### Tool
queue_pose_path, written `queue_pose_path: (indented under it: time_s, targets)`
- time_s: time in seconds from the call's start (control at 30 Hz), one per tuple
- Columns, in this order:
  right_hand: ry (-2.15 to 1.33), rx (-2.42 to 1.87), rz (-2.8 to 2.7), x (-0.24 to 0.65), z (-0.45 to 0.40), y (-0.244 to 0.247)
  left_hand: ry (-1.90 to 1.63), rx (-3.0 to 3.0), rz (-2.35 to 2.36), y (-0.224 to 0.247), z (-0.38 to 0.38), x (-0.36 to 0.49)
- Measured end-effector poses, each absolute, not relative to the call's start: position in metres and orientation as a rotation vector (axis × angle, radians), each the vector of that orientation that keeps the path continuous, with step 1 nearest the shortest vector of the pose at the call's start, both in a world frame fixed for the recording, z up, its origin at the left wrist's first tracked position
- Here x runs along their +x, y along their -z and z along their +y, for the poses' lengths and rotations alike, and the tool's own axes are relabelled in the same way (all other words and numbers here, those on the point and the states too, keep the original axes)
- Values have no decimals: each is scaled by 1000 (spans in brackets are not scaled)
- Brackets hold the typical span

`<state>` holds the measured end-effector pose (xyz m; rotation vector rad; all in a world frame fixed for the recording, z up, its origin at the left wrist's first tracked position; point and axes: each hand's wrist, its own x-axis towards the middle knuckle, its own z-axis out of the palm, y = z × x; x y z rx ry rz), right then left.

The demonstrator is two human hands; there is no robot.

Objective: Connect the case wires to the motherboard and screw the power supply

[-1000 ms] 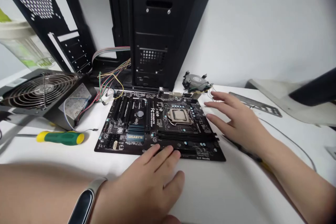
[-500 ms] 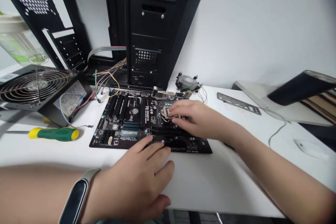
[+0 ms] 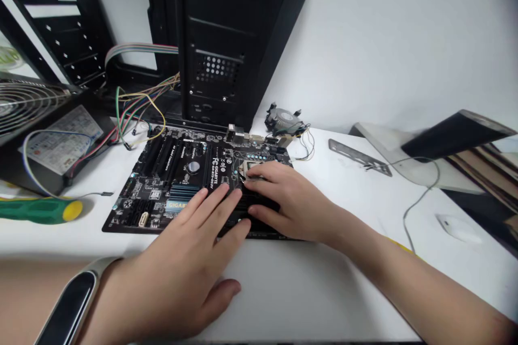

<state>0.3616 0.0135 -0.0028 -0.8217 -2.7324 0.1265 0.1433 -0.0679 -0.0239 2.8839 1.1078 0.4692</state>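
A black Gigabyte motherboard (image 3: pixel 195 157) lies flat on the white desk. My left hand (image 3: pixel 194 248), wearing a wristband, is open, its spread fingertips over the board's front edge by the blue heatsink (image 3: pixel 184 192), partly covering it. My right hand (image 3: pixel 283 199) reaches in from the right; its outstretched fingers touch the CPU socket (image 3: pixel 251 164) or lie just above it. The thumb is apart from the fingers, over the dark memory slots. Those fingers hide most of the socket, and I see nothing held in either hand.
A black computer case (image 3: pixel 218 27) stands behind the board, with loose wires (image 3: pixel 151 91). At left are a power supply (image 3: pixel 52 135) and a green-yellow screwdriver (image 3: pixel 40 210). A CPU cooler (image 3: pixel 283 118), a metal I/O plate (image 3: pixel 360 156) and a white mouse (image 3: pixel 459 228) are further right.
The view has shifted, so the board appears further left and the case is cut off more. My left hand has moved further over the board, fingers straighter. My right hand stays at the socket.
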Motion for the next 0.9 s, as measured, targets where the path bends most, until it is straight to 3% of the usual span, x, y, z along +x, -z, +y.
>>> queue_pose_path:
  time_s: [0.9]
  targets:
    - [-231, -798, -2794, 361, 25, 0, -347, 2798, 1177, 26, -68, 149]
